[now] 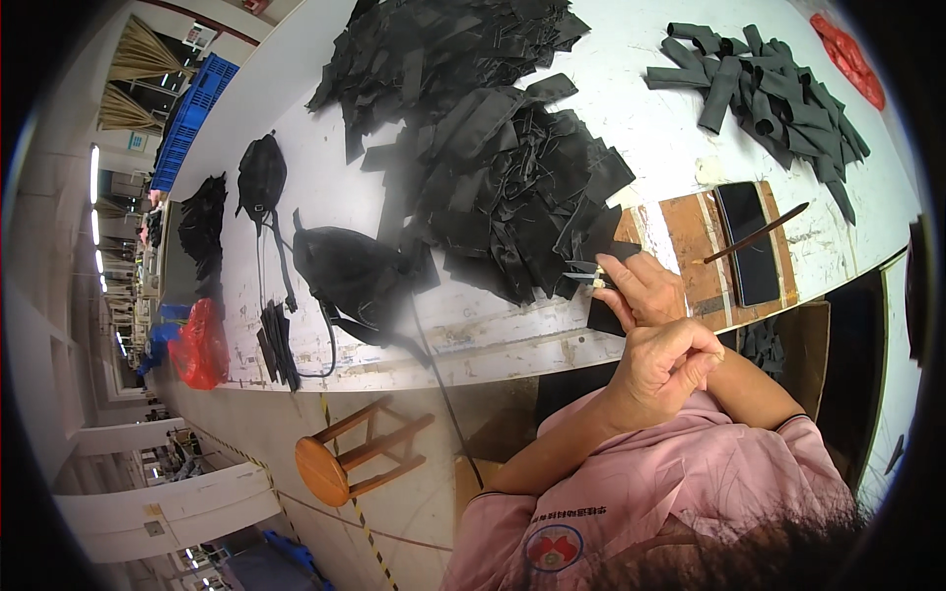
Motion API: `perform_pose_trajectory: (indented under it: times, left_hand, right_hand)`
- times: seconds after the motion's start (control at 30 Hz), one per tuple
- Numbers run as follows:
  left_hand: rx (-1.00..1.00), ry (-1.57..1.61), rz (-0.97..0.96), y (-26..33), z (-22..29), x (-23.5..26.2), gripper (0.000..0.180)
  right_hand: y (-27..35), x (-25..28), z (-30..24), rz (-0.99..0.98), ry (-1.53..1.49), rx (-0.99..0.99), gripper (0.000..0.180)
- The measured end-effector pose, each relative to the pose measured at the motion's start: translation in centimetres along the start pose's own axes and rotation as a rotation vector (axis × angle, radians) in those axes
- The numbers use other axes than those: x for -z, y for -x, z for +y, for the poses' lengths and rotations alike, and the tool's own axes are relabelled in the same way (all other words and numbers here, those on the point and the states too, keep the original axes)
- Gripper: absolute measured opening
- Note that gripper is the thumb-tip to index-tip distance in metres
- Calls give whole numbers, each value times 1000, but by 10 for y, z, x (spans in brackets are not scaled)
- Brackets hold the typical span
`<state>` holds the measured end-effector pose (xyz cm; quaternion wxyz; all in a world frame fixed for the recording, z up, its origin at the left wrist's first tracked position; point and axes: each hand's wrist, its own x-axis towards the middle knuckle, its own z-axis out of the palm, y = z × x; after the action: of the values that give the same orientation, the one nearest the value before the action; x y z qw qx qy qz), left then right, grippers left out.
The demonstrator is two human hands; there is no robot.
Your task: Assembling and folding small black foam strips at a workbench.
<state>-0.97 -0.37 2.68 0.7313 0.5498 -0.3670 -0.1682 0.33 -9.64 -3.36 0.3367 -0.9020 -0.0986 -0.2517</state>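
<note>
My right hand (645, 291) is closed around a small pair of thread snips (585, 275), their blades pointing left toward the fabric. Dark fabric (605, 316) lies just beneath that hand at the table's near edge. Crossing in front of my right forearm, my left hand (668, 366) is curled, thumb and fingertips pressed together. Whatever it may pinch is too small to see. A big heap of black fabric pieces (512, 187) spreads out beyond my hands, its near side close to the snips.
Right of my hands, a phone (746, 241) and a thin brown stick (754, 234) lie on a worn board (700, 256). Farther back are rolled dark-grey pieces (769, 94) and red plastic (847, 59). Black pouches (345, 271) with straps lie left. A wooden stool (323, 471) stands below.
</note>
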Motion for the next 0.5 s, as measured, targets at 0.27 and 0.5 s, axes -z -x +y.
perform_pose_trajectory:
  times: [0.27,0.5]
  left_hand:
    - [-56,3,53,-1,5,0,4]
    - [-33,-30,43,-1,3,-2,2]
  right_hand:
    - [19,12,-3,-48,-107,3,44]
    - [21,11,1,-84,-83,-92,43]
